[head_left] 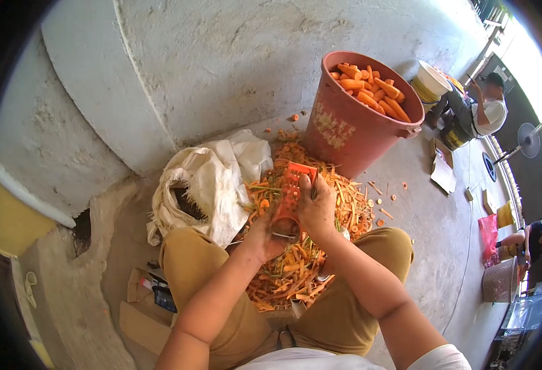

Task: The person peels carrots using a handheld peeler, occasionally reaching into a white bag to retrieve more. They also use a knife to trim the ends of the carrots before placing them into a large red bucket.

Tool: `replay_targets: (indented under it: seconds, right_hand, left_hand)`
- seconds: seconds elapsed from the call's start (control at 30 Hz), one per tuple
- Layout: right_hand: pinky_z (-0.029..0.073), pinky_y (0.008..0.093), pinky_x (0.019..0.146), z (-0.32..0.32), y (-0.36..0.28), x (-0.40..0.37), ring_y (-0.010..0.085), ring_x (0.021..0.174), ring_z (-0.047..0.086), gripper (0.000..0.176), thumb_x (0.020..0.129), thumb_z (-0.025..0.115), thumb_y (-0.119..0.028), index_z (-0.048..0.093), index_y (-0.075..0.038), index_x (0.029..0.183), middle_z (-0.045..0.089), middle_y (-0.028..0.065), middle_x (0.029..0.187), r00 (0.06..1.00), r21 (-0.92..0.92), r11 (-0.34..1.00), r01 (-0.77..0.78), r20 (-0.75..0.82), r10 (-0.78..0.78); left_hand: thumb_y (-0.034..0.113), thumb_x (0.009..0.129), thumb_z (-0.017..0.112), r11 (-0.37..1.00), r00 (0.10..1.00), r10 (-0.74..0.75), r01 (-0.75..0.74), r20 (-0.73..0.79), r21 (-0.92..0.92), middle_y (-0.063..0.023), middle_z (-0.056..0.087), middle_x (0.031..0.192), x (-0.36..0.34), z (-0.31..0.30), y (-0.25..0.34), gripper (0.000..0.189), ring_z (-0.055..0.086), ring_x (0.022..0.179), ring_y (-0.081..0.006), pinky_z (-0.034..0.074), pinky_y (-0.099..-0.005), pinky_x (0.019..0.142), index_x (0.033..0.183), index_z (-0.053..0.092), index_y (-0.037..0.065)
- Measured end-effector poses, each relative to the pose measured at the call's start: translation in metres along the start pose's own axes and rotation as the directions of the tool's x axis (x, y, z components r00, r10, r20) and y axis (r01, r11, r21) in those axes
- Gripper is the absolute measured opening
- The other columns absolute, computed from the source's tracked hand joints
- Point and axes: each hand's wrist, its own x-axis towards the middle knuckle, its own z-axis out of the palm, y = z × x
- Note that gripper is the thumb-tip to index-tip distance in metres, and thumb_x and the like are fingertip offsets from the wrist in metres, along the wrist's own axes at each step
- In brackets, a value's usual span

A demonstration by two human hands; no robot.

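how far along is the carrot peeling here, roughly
Done: the red bucket is filled close to its rim with carrots, and a thick peel pile lies between the knees. In hand: the left hand and right hand both grip one orange piece, which looks like a carrot. Left: hard to judge, since the white sack hides its contents.

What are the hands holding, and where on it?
An orange grater-like tool: left hand grips its lower end, right hand its upper right side.
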Motion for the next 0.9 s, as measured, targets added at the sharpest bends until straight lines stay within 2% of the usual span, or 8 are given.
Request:
replay_targets:
  seconds: [0.13,0.23,0.33,0.57,0.6,0.7,0.8,0.9]
  right_hand:
    - [0.037,0.0388,0.047,0.001,0.003,-0.001,0.0349,0.051,0.048,0.021,0.084,0.049,-0.017,0.045,0.001,0.074,0.050,0.0195,0.058,0.999,-0.081,0.996,0.026,0.021,-0.025]
    - [0.035,0.0328,0.046,-0.001,0.002,0.000,0.0188,0.047,0.042,0.019,0.085,0.047,-0.015,0.050,0.000,0.073,0.049,0.0117,0.056,0.996,-0.117,0.991,0.066,-0.047,-0.072]
    - [0.038,0.0388,0.046,-0.012,0.014,0.021,0.0364,0.054,0.052,0.018,0.083,0.049,-0.014,0.046,0.001,0.072,0.051,0.0205,0.059,0.986,-0.274,0.960,0.049,-0.141,-0.091]
    - [0.035,0.0343,0.042,-0.053,0.043,0.078,0.0256,0.042,0.040,0.028,0.084,0.049,-0.016,0.043,0.003,0.065,0.050,0.0162,0.052,0.850,-0.144,0.988,0.055,-0.513,-0.122]
    - [0.034,0.0335,0.041,-0.051,0.041,0.076,0.0229,0.042,0.040,0.027,0.086,0.046,-0.017,0.046,0.002,0.067,0.049,0.0145,0.050,0.868,0.029,0.997,0.066,-0.494,-0.043]
    - [0.034,0.0326,0.041,-0.041,0.013,0.043,0.0197,0.043,0.043,0.023,0.086,0.045,-0.016,0.050,0.002,0.074,0.048,0.0128,0.051,0.956,-0.060,0.996,0.067,-0.281,-0.081]
    - [0.035,0.0324,0.041,-0.022,-0.018,0.010,0.0188,0.045,0.048,0.019,0.085,0.047,-0.016,0.049,0.001,0.076,0.047,0.0139,0.051,0.990,0.221,0.968,-0.117,-0.044,0.130]
    - [0.036,0.0343,0.042,-0.009,0.003,-0.001,0.0255,0.047,0.050,0.018,0.085,0.048,-0.015,0.046,0.001,0.074,0.048,0.0164,0.054,0.998,-0.005,1.000,0.015,0.057,-0.015]
  left_hand:
    - [0.042,0.088,0.031,0.995,0.999,-0.041,0.043,0.017,-0.088,-0.0086,0.055,0.087,-0.002,-0.002,0.000,0.042,0.052,0.070,-0.0192,0.044,-0.0309,0.055,0.105,0.047,0.006]
    - [0.042,0.088,0.031,0.998,0.998,-0.058,0.058,-0.005,0.016,-0.0084,0.055,0.087,-0.006,0.003,0.003,0.042,0.052,0.069,-0.0189,0.044,-0.0306,0.056,0.106,0.047,0.007]
    - [0.041,0.088,0.033,0.986,0.996,-0.090,0.088,0.012,0.145,-0.0060,0.055,0.088,-0.009,0.005,0.007,0.040,0.053,0.071,-0.0162,0.043,-0.0292,0.057,0.109,0.045,0.008]
    - [0.042,0.084,0.044,0.957,0.988,-0.150,0.140,0.021,0.254,-0.0025,0.055,0.090,-0.023,0.006,0.006,0.044,0.052,0.071,-0.0115,0.041,-0.0254,0.053,0.111,0.046,0.008]
    - [0.043,0.083,0.045,0.960,0.990,-0.137,0.135,-0.009,0.244,-0.0029,0.056,0.090,-0.023,0.010,0.007,0.045,0.052,0.070,-0.0116,0.041,-0.0252,0.052,0.110,0.047,0.008]
    - [0.041,0.083,0.044,0.976,0.982,-0.147,0.163,-0.118,0.146,-0.0065,0.056,0.080,-0.010,0.000,0.006,0.036,0.055,0.070,-0.0205,0.045,-0.0295,0.052,0.104,0.048,0.011]
    - [0.041,0.084,0.042,0.985,0.982,-0.172,0.172,-0.079,-0.004,-0.0073,0.057,0.077,-0.004,0.000,0.007,0.036,0.056,0.069,-0.0220,0.045,-0.0321,0.052,0.102,0.049,0.011]
    - [0.042,0.084,0.040,0.992,0.992,-0.119,0.121,-0.045,0.029,-0.0048,0.056,0.090,0.000,-0.011,0.002,0.038,0.051,0.071,-0.0151,0.043,-0.0299,0.058,0.107,0.050,0.013]
